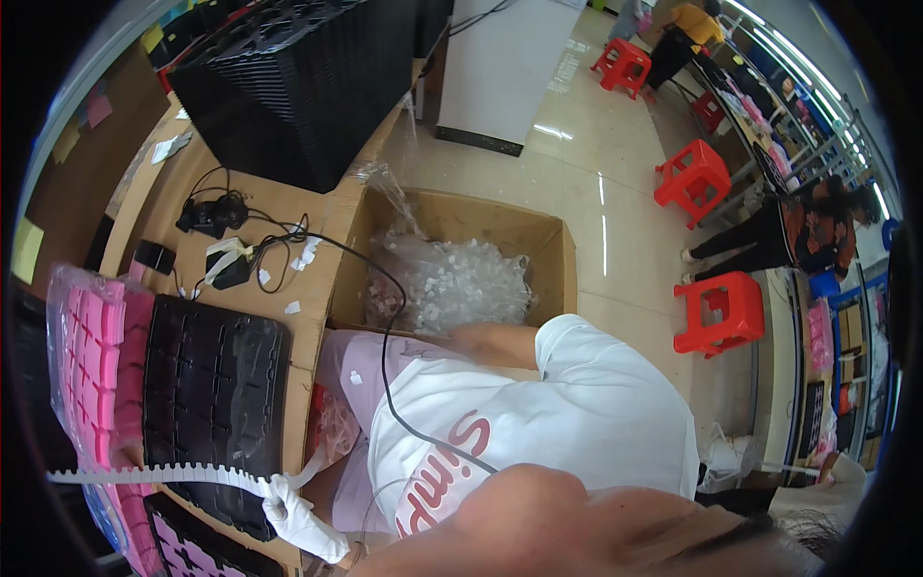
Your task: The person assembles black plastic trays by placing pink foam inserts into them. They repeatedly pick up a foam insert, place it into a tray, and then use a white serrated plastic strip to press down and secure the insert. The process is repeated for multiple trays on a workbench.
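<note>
My left hand (pixel 300 522), in a white glove, pinches a long white notched strip (pixel 183 474). The strip stretches leftward from my fingers over the black molded tray (pixel 213 404), and a whitish band also runs off to the right of the hand. Pink molded pieces (pixel 91 356) in clear plastic lie left of the tray. My right forearm (pixel 495 343) reaches across the near side of a cardboard box (pixel 548 250) holding a clear bag of small white pieces (pixel 461 284). The fingers of my right hand are hidden there.
A tall stack of black trays (pixel 298 87) stands at the back of the table, with black cables (pixel 284 236) and paper scraps nearby. One dark cable hangs across my shirt. Red stools (pixel 721 313) and people (pixel 817 226) are along the benches at the right.
</note>
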`<act>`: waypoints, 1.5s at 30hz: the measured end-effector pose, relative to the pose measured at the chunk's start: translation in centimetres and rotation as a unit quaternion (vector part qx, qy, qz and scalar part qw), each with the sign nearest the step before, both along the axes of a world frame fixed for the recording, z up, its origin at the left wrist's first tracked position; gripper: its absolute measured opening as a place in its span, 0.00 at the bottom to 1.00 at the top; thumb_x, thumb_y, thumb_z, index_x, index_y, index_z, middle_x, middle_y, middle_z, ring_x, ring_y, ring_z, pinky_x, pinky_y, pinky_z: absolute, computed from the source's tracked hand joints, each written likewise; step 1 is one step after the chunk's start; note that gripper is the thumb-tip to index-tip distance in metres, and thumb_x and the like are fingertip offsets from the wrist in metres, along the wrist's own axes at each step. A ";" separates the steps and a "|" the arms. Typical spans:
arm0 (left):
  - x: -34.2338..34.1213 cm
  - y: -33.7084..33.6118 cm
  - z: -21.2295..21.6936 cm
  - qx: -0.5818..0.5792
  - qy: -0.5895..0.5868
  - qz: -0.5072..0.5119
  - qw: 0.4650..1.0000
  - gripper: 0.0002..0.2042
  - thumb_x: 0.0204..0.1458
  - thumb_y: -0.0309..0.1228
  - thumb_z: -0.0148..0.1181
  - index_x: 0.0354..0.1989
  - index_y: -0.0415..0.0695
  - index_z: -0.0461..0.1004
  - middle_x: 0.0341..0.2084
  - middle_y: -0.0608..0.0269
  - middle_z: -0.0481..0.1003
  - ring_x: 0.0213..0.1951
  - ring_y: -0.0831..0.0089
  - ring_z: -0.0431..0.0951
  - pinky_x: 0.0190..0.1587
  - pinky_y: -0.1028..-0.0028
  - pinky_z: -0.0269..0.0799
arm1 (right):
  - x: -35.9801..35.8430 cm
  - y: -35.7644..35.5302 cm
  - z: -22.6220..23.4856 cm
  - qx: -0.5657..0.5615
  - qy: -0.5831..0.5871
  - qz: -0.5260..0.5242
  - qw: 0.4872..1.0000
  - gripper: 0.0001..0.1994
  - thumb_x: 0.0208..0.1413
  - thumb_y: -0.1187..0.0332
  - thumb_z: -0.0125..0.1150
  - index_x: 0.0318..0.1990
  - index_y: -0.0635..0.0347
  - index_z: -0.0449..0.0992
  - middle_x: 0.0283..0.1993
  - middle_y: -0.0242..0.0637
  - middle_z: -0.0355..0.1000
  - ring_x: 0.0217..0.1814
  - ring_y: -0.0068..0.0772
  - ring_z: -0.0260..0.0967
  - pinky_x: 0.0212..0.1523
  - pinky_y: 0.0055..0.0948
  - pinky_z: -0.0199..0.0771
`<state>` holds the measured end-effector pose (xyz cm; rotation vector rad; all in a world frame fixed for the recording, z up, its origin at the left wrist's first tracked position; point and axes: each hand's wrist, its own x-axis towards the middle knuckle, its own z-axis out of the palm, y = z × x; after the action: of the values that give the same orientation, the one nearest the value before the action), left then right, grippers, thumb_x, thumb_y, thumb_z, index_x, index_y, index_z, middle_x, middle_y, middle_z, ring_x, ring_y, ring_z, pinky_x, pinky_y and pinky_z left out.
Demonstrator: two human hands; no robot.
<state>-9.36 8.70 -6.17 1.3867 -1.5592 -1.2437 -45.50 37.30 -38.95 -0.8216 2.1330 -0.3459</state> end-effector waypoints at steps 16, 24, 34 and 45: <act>3.2 3.1 0.9 -0.035 -0.230 -0.084 0.969 0.11 0.51 0.40 0.64 0.35 0.45 0.80 0.28 0.54 0.78 0.31 0.60 0.79 0.35 0.68 0.74 | 1.5 -22.7 42.7 -0.388 -0.295 0.187 0.853 0.07 0.59 0.70 0.60 0.41 0.62 0.76 0.34 0.31 0.76 0.37 0.19 0.73 0.39 0.21 0.74; 8.7 3.0 5.3 0.110 -0.287 -0.050 0.950 0.25 0.45 0.54 0.66 0.30 0.38 0.79 0.29 0.49 0.79 0.34 0.59 0.81 0.41 0.68 0.75 | 5.6 -55.3 47.6 -0.575 0.122 0.354 0.728 0.10 0.53 0.68 0.63 0.42 0.60 0.77 0.42 0.42 0.75 0.45 0.40 0.73 0.48 0.31 0.74; 14.5 1.3 13.0 0.017 -0.279 0.181 0.943 0.23 0.48 0.48 0.66 0.21 0.37 0.74 0.18 0.54 0.73 0.21 0.67 0.72 0.29 0.69 0.68 | 8.8 -68.2 47.0 -0.414 0.220 0.554 0.688 0.09 0.40 0.68 0.69 0.29 0.60 0.77 0.31 0.41 0.74 0.37 0.42 0.73 0.40 0.37 0.72; 4.5 -18.3 13.6 -0.279 -0.250 -0.046 0.926 0.11 0.52 0.35 0.64 0.28 0.39 0.75 0.24 0.55 0.74 0.27 0.61 0.74 0.33 0.68 0.70 | 5.8 -72.5 45.7 -0.383 0.034 0.413 0.826 0.07 0.40 0.70 0.68 0.28 0.60 0.81 0.27 0.38 0.78 0.30 0.28 0.73 0.33 0.30 0.73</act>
<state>-4.89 -9.65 7.42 1.3014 -2.1304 -0.4214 -39.67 -35.19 6.78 -2.1281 1.4369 -0.7095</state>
